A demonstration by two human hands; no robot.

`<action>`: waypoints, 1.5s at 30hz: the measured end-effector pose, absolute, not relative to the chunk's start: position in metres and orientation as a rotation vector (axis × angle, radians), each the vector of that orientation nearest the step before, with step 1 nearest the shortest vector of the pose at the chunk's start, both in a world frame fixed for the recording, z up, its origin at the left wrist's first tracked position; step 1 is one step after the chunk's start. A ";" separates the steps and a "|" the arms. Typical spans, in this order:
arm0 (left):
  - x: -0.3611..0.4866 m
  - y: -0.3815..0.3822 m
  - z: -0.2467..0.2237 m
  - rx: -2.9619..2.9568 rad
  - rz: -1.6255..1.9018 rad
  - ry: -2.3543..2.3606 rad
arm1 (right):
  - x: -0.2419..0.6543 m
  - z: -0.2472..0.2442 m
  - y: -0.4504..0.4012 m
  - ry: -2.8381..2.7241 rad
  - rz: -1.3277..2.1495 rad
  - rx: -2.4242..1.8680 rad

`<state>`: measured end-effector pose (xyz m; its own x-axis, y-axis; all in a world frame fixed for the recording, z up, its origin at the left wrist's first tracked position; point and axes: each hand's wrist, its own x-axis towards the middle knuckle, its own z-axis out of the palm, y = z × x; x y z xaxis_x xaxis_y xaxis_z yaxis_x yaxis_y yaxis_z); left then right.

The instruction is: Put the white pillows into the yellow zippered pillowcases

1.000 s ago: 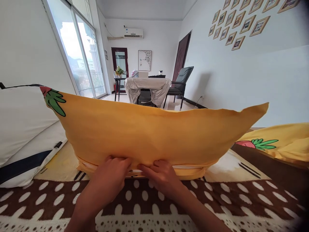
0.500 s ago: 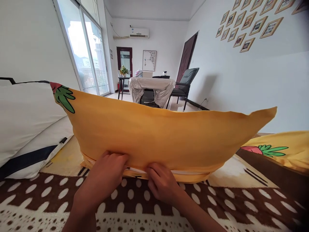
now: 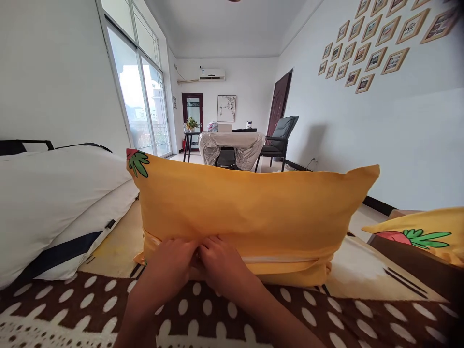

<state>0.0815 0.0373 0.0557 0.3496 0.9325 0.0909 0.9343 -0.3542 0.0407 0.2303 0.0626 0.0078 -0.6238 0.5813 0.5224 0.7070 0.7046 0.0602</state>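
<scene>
A yellow pillow (image 3: 253, 208) stands on its long edge in front of me, with a green and pink print at its upper left corner. A pale zipper strip (image 3: 279, 259) runs along its lower side. My left hand (image 3: 174, 261) and my right hand (image 3: 217, 258) meet at the lower edge, left of the pillow's middle. Both have curled fingers pinching the yellow fabric by the zipper; the fingertips are partly hidden.
A brown blanket with white spots (image 3: 181, 307) lies under the pillow. White bedding with a dark stripe (image 3: 65, 203) is at left, another yellow printed pillow (image 3: 435, 232) at right. Beyond stand a covered table (image 3: 232, 140) and a black chair (image 3: 279, 140).
My right hand has moved left, up against my left hand. The pillow looks slightly smaller and more upright, and the view has tilted upward.
</scene>
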 end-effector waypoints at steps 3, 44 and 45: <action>0.077 0.046 0.057 -2.570 -0.199 -1.825 | 0.215 0.000 0.072 -2.323 -0.336 -1.083; 0.013 0.047 0.033 -2.332 -0.496 -1.861 | 0.205 -0.041 0.083 -2.082 -0.369 -0.677; 0.014 0.047 0.033 -2.336 -0.497 -1.872 | 0.204 -0.041 0.082 -2.081 -0.354 -0.684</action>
